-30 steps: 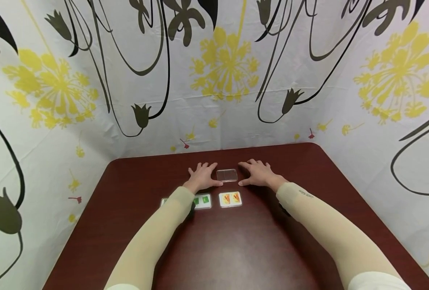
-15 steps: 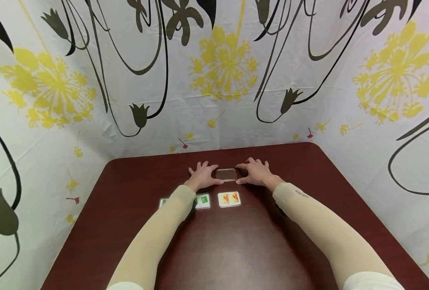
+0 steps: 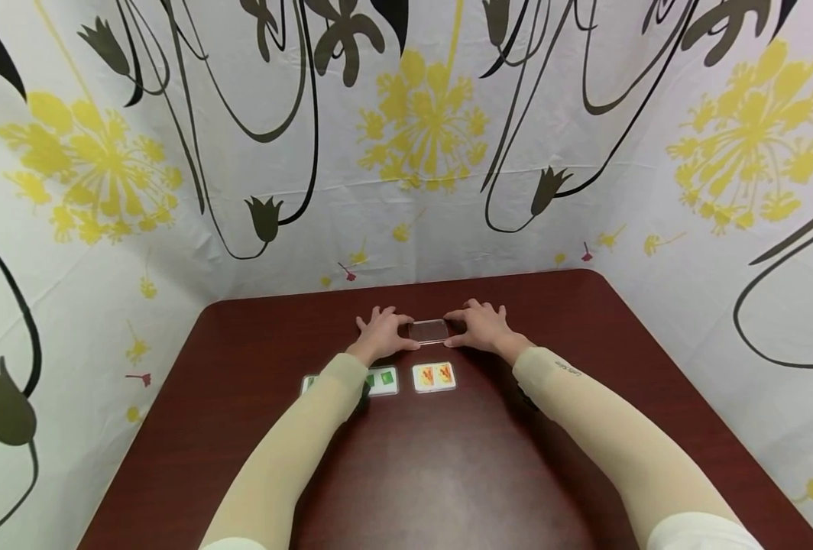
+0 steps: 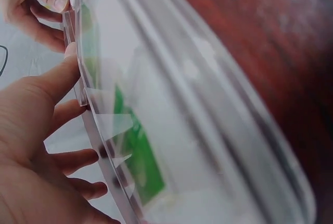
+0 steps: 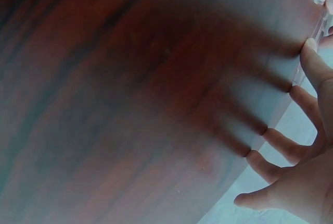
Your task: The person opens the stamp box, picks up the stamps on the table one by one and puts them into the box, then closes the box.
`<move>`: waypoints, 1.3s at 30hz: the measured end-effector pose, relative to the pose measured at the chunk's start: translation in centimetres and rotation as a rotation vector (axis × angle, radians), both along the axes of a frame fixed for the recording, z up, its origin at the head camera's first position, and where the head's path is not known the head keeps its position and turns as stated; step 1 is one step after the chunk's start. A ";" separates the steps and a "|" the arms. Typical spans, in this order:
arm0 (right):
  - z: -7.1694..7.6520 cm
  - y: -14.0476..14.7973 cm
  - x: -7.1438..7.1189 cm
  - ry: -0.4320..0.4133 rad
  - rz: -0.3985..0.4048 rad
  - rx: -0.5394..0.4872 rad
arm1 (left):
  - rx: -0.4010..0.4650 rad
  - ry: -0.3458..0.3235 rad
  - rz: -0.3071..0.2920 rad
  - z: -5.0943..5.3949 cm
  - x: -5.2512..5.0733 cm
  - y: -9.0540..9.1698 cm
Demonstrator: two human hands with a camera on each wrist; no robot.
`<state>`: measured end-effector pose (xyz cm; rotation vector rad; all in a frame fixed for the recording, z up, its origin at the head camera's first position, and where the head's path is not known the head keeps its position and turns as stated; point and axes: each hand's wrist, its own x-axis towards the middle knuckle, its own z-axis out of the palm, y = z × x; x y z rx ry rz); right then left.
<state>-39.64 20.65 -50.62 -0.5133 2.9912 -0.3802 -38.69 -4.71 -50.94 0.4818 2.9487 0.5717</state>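
A clear, flat plastic case lies near the back of the dark red table, between the two hands. My left hand holds its left end, thumb at the near corner and index finger at the far corner; the other fingers spread on the table. At the right end, my right hand grips it likewise, thumb and index at the corners. Nearer me lies a case with two orange pictures. Left of it is a case with green pictures, partly hidden by my left forearm; it looms large in the left wrist view.
The table has a dark red wood-grain top with rounded far corners. A white cloth with a flower print hangs behind it and on both sides. Pale sleeves cover both forearms.
My right hand has moved left to meet the right end of the clear case. The left thumb and index finger have drawn slightly closer together on its left end. The picture cases lie still.
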 end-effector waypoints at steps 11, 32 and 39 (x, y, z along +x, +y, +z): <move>-0.5 0.0 -0.1 0.006 0.024 -0.044 | -0.008 0.024 -0.031 -0.3 -0.2 0.0; -1.1 0.1 0.1 0.067 0.127 -0.076 | -0.035 0.065 -0.089 0.0 0.0 -0.2; -0.7 0.3 0.3 0.076 0.169 -0.107 | -0.059 0.086 -0.115 0.8 0.1 0.1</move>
